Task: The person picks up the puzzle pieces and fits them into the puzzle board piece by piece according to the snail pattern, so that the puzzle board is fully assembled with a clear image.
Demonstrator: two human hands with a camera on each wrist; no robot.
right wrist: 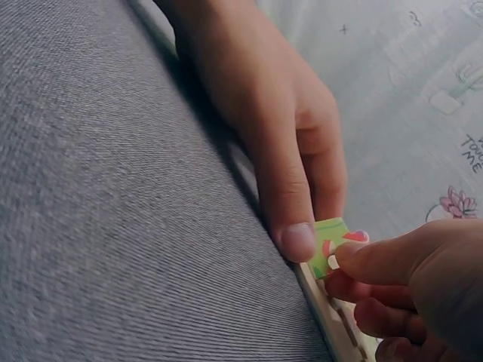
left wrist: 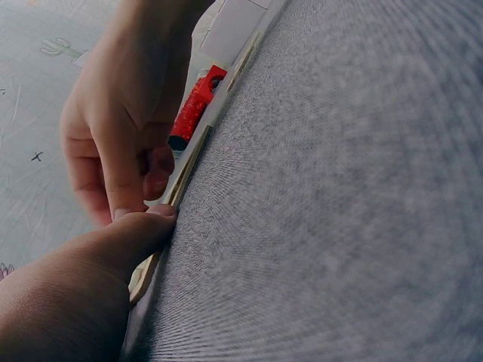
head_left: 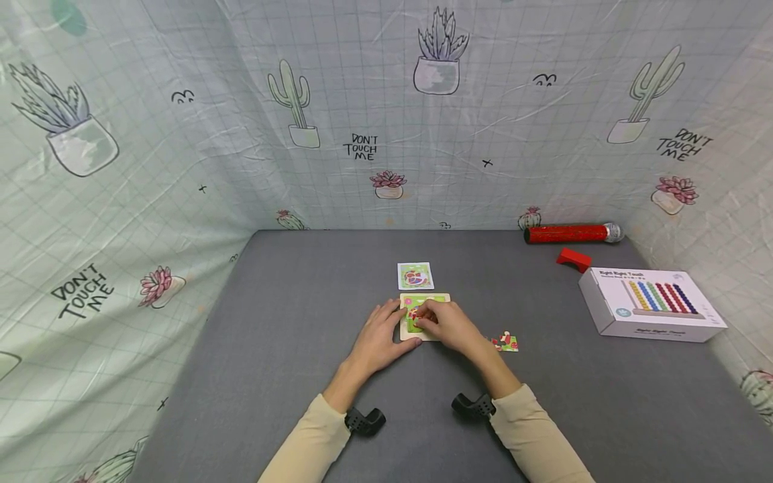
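A small puzzle board (head_left: pixel 425 296) with a pale wooden rim and a green picture lies flat on the grey table. Along its left and lower edges rests my left hand (head_left: pixel 374 342), its fingers extended and the thumb at the near edge. Over the board, my right hand (head_left: pixel 449 327) pinches a green puzzle piece (right wrist: pixel 326 234) with red and white markings between thumb and forefinger. The fingers hide part of the picture beneath. Loose puzzle pieces (head_left: pixel 508 341) lie right of the board, partly behind the right forearm.
A square picture card (head_left: pixel 415 276) lies just beyond the board. Farther back on the right are a red microphone-like tube (head_left: pixel 568 233), a red arched block (head_left: pixel 574 259) and a white box (head_left: pixel 652 305). A patterned curtain (head_left: pixel 386 121) hangs behind the table.
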